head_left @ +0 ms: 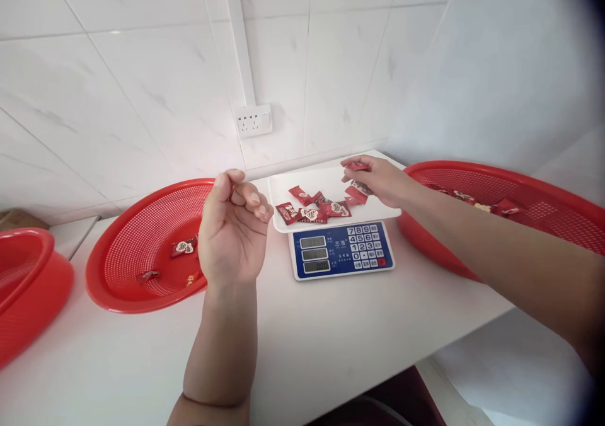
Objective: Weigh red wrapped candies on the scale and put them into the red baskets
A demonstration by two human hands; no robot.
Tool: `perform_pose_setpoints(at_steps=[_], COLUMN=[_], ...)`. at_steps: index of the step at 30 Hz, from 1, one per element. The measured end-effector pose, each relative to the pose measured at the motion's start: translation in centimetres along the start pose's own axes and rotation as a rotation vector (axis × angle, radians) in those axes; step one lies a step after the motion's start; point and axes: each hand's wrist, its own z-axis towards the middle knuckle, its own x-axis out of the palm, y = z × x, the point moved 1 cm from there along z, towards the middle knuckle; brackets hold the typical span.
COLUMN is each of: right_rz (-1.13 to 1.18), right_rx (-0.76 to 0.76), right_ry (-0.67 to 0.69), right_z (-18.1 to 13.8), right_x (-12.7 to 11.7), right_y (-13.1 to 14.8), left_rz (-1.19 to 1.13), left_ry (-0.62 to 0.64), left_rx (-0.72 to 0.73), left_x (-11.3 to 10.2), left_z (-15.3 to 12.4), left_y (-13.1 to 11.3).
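Observation:
My right hand (371,177) is above the right end of the white scale tray (278,189), its fingers closed on a red-wrapped candy (355,166). Several more red-wrapped candies (309,214) lie spread on the tray, one just below those fingers. My left hand (234,230) is raised between the tray and the left red basket (106,281), palm towards me. Its fingers curl in and the thumb meets the index finger; a small red patch shows there, too little to identify. Below the tray, the scale's blue panel (343,249) has number keys and displays.
On the right stands a red mesh basket (472,169) with wrapped candies, partly behind my right forearm. A few candies (183,247) lie in the left basket. Another red basket (35,306) is at the far left. A tiled wall with a socket (255,121) backs the white table (331,338).

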Motion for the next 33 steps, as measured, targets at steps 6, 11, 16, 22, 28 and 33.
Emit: perform_pose_setpoints(at_steps=[6, 11, 16, 22, 28, 33], right_rz=[-0.180, -0.384, -0.441, -0.478, -0.037, 0.232], right_rx=[-0.024, -0.052, -0.056, -0.099, 0.043, 0.065], right_ry=[0.024, 0.097, 0.159, 0.093, 0.144, 0.183], right_z=[-0.7, -0.8, -1.3, -1.2, -0.7, -0.7], right_x=[-0.2, 0.5, 1.9, 2.2, 2.3, 2.3], right_y=[-0.7, -0.7, 0.2, 0.7, 1.0, 2.2], left_rz=[0.031, 0.037, 0.067, 0.076, 0.074, 0.062], left_ry=[0.038, 0.083, 0.116, 0.103, 0.034, 0.007], left_rx=[0.024, 0.039, 0.047, 0.054, 0.022, 0.007], left_x=[-0.1, -0.4, -0.6, -0.7, -0.1, 0.2], left_z=[0.1, 0.2, 0.3, 0.3, 0.1, 0.0], left_y=[0.0, 0.1, 0.2, 0.2, 0.1, 0.1])
